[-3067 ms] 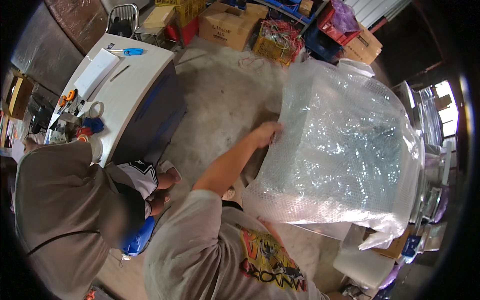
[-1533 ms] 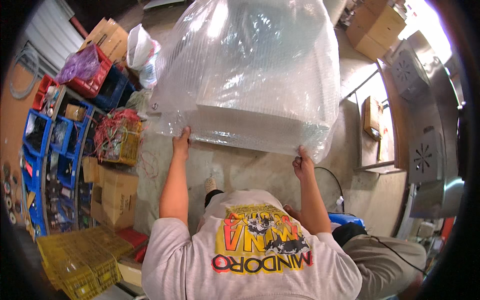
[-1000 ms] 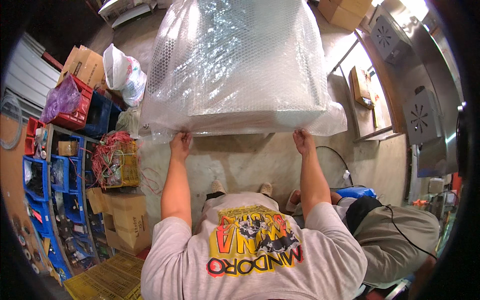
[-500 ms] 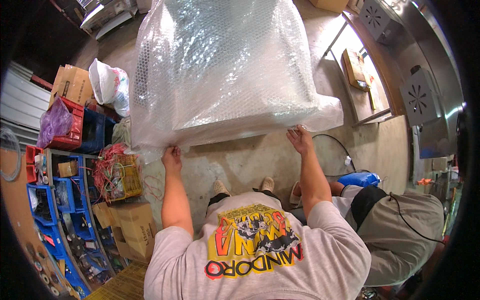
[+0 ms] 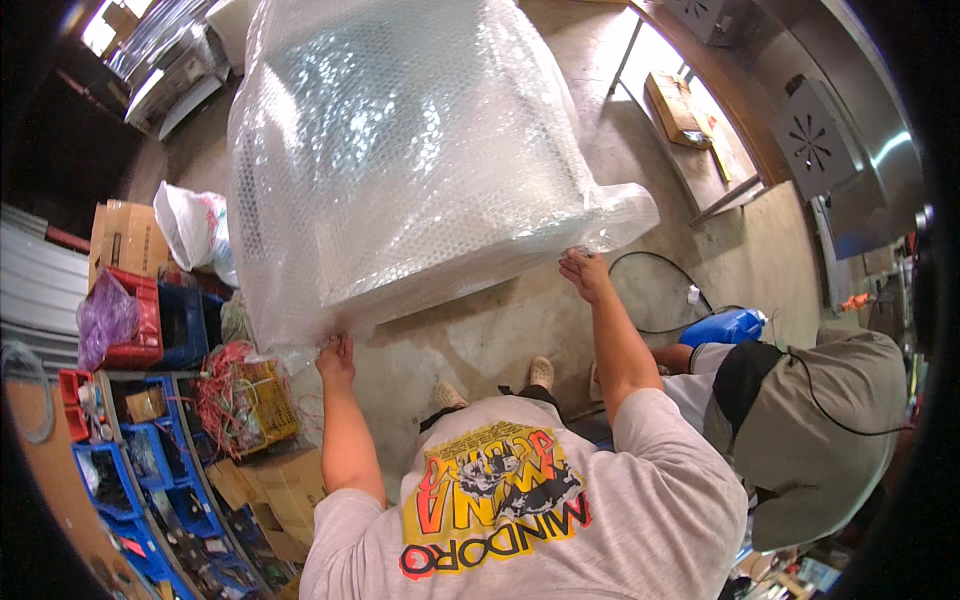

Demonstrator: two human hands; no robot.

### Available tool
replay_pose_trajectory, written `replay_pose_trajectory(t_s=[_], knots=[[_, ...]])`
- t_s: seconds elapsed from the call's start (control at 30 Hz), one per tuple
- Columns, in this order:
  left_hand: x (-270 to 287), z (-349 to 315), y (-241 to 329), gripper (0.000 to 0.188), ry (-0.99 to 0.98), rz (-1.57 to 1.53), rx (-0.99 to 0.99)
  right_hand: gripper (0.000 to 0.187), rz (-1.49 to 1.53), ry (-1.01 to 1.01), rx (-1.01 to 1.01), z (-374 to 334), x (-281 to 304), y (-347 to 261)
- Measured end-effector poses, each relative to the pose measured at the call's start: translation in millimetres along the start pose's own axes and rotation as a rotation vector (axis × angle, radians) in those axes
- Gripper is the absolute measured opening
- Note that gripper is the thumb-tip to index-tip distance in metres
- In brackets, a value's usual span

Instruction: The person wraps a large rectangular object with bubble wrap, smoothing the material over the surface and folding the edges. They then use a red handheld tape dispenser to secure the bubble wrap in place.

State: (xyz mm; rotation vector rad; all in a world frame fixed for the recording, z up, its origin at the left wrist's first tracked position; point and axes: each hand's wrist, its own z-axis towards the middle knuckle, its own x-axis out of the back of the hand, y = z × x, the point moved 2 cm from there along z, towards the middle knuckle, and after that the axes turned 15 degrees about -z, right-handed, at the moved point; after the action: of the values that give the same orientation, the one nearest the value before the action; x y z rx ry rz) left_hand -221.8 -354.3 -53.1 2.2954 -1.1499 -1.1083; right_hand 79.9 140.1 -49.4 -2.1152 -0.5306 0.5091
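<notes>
A large boxy object draped in clear bubble wrap (image 5: 410, 170) stands in front of me; what is inside shows only as a pale, shiny bulk. At its near left corner my left hand (image 5: 336, 355) grips the lower edge of the wrap, fingers closed. My right hand (image 5: 584, 272) pinches the wrap's edge near the right corner, where a loose flap of film sticks out sideways. Both arms reach forward, and the sheet hangs between the two hands along the near side.
On the left stand a red crate (image 5: 140, 335) with purple plastic, a yellow basket (image 5: 262, 400) of red twine, blue parts bins (image 5: 105, 480) and cardboard boxes (image 5: 285, 490). A co-worker (image 5: 810, 430) bends close at my right, beside a blue container (image 5: 725, 327). A wooden-edged table (image 5: 745, 110) stands far right.
My view has turned a little, so the wrapped object appears tilted and shifted left. Both hands keep hold of the wrap's near edge. The co-worker's body has shifted slightly.
</notes>
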Motion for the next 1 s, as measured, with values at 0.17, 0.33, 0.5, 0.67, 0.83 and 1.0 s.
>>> replay_pose_trajectory(t_s=[0.17,0.33,0.5,0.67,0.83,1.0], knots=[[-6.7,2.2,-5.4,0.022,0.122,-0.053,-0.062,0.025,0.305,0.043,-0.084,8.9,3.8,7.6],[-3.0,12.1,-5.9,0.018,0.133,-0.043,-0.094,0.035,0.357,-0.360,-0.014,14.5,12.4,1.3],[-1.9,23.3,-8.3,0.022,0.055,-0.140,-0.022,0.057,0.468,-0.407,-0.218,2.8,44.2,-2.0],[-13.5,0.5,-10.5,0.042,0.143,-0.401,-0.211,0.071,-0.517,-0.577,-0.435,2.0,101.5,-4.1],[-29.0,-44.6,-18.9,0.065,0.319,-0.240,-0.169,0.066,-0.536,-0.291,-0.521,41.3,177.6,-21.8],[-48.0,-63.3,-67.1,0.064,0.253,-0.454,-0.132,0.051,-0.158,-0.138,-0.451,91.8,242.6,-36.4]])
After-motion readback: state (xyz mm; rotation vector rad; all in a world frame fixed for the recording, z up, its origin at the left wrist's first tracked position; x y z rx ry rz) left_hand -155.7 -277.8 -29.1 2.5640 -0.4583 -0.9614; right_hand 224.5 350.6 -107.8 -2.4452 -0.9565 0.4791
